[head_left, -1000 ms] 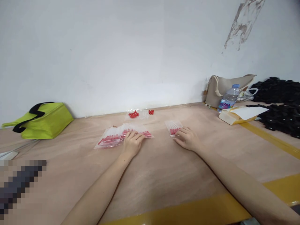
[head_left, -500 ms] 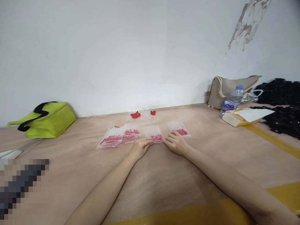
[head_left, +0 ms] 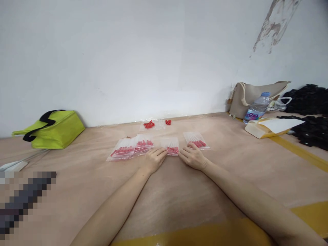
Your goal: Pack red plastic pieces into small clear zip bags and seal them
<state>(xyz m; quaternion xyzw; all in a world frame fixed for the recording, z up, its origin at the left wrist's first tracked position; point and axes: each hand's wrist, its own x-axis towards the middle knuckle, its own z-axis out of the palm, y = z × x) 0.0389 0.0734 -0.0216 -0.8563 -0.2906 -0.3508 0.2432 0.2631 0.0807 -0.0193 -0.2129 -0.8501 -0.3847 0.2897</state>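
Observation:
A small clear plastic bag (head_left: pixel 169 141) with several red, finger-shaped pieces in it lies flat between my two hands. My left hand (head_left: pixel 155 160) is closed at the bag's near left corner, fingers together and pointing right. At the near right corner, my right hand (head_left: pixel 192 158) has its fingers bent and its tips against the bag's edge. Another filled bag (head_left: pixel 196 140) lies just beyond the right hand. To the left are overlapping filled bags, one stack (head_left: pixel 121 150) in front and one (head_left: pixel 143 143) beside it. What the thumbs press on is partly hidden.
Loose red pieces (head_left: pixel 149 124) lie on clear plastic near the wall, with a smaller group (head_left: pixel 168 122) beside them. A lime bag (head_left: pixel 58 131) stands at left. A water bottle (head_left: pixel 257 107), beige bag (head_left: pixel 238 100), paper packet (head_left: pixel 258 129) and black pile (head_left: pixel 310 128) are at right.
My left hand has turned slightly, with its fingers now laid further over the bag's left corner. The right hand stays at the right corner. The view has shifted slightly.

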